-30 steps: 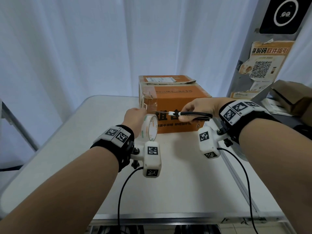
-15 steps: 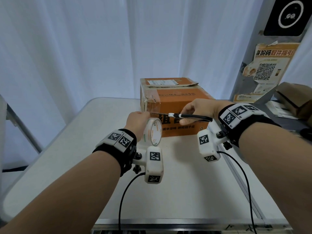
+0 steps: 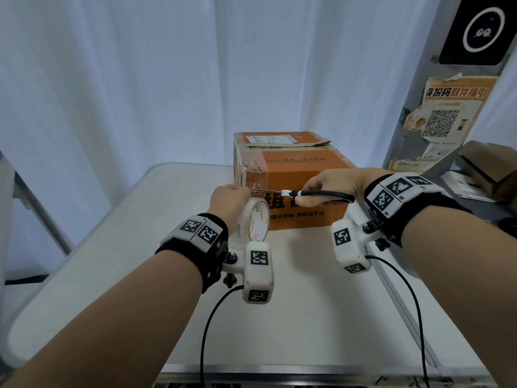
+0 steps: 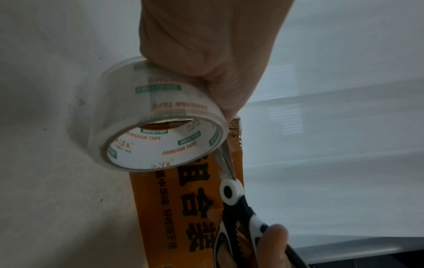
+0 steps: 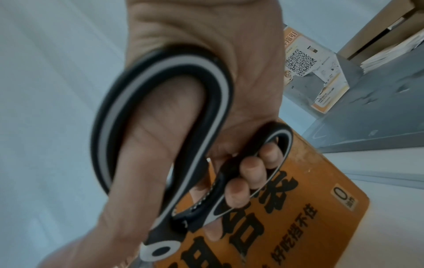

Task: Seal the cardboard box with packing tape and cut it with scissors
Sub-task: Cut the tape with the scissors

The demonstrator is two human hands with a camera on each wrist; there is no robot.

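We note the white rectangular bench [image 3: 117, 261], with the orange printed cardboard box [image 3: 307, 175] standing toward its far edge, upright, one top flap slightly raised and a white label on it. Clear tape already wraps the box's near left corner, crinkled there. Behind: pale curtains [image 3: 112, 79]; to the right, a grey post with an orange QR-code poster [image 3: 444, 121].

Our left hand [image 3: 229, 203] holds the roll of clear packing tape with white printed core [image 3: 254, 222] off the bench, just in front of the box's left corner; thumb and fingers curl over the roll's top edge. Our right hand [image 3: 333, 186] grips the black-and-white-handled steel scissors [image 3: 302, 194], thumb through one loop, fingers curled through the other. The scissors lie level, blades pointing left, tips reaching the box corner right above the roll. Whether the blades are parted we cannot tell. Black cables trail from both wrist cameras across the bench
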